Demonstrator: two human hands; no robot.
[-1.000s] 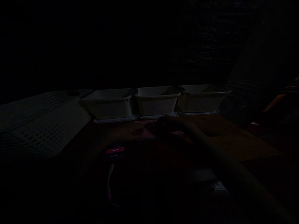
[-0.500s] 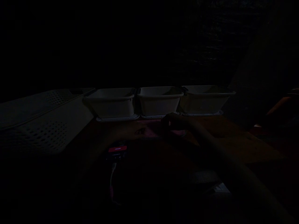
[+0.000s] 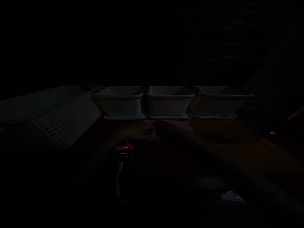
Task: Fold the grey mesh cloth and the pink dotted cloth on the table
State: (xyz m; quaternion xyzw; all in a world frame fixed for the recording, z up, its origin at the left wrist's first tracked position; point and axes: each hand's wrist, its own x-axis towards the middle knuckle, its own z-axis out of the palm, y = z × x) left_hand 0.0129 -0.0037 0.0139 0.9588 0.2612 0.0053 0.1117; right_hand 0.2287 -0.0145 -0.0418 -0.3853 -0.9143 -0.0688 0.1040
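The scene is very dark. My left hand (image 3: 145,129) is over the left part of a pink cloth (image 3: 186,125) on the wooden table. Its fingers look curled in, and whatever they may hold is lost in shadow. Close beside its fingertips is my right hand (image 3: 163,125), seen mostly as a dark shape over the same cloth. Its fingers cannot be made out. Just behind both hands stands the middle pale tub (image 3: 168,106).
Another pale tub stands on the left (image 3: 123,106) and one on the right (image 3: 216,106). A perforated basket (image 3: 83,123) is at the far left. Nearer me lie a lit phone (image 3: 124,152) with a cable (image 3: 118,174) and a pale flat item (image 3: 231,195).
My right hand has moved left and down, from the cloth's middle to beside my left hand. The whole view has shifted slightly, with the tubs now further right.
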